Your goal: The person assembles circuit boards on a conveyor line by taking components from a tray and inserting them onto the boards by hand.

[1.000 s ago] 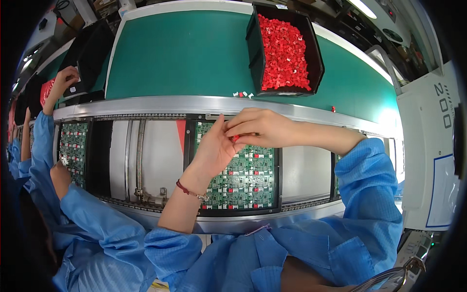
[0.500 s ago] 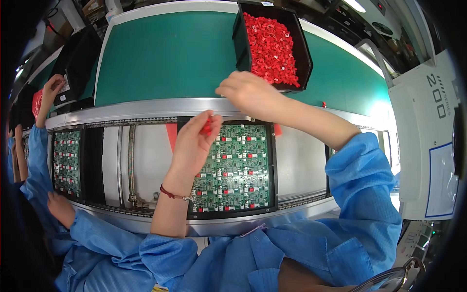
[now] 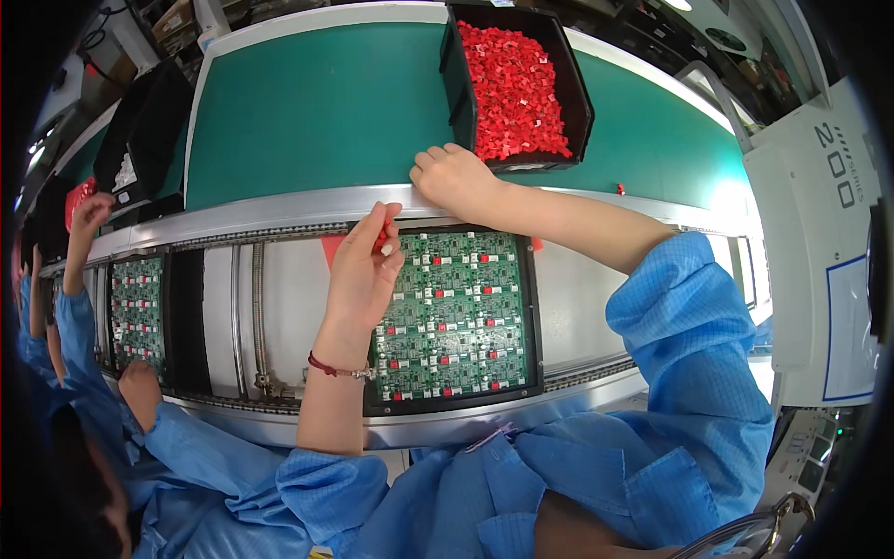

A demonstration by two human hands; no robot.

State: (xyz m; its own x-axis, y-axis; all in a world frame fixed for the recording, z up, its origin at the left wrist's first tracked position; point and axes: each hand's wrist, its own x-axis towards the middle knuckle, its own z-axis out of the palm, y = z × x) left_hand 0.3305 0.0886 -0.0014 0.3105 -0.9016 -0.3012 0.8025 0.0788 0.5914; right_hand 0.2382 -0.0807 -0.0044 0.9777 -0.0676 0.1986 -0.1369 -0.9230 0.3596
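Observation:
My left hand point(image 3: 358, 270) is over the upper left corner of a framed panel of green circuit boards point(image 3: 456, 331), its fingers closed around small red plastic connectors point(image 3: 383, 233); how many is hidden. Red and white connectors stand in rows on the panel. My right hand point(image 3: 453, 179) is curled, knuckles up, above the metal rail point(image 3: 307, 205) just in front of a black bin point(image 3: 579, 116). What its fingers hold, if anything, does not show. The bin is heaped with loose red connectors point(image 3: 512, 88).
A green work surface point(image 3: 317, 112) lies beyond the rail, with one stray red connector point(image 3: 620, 189) on it. At left, a co-worker's hand point(image 3: 90, 212) is near another black bin point(image 3: 154, 116), beside a second board panel point(image 3: 137, 312). A white machine point(image 3: 801, 242) stands at right.
My left hand has moved slightly up and left with its red connectors. My right hand's fingers have curled in more. The co-worker's hand has come away from its bin.

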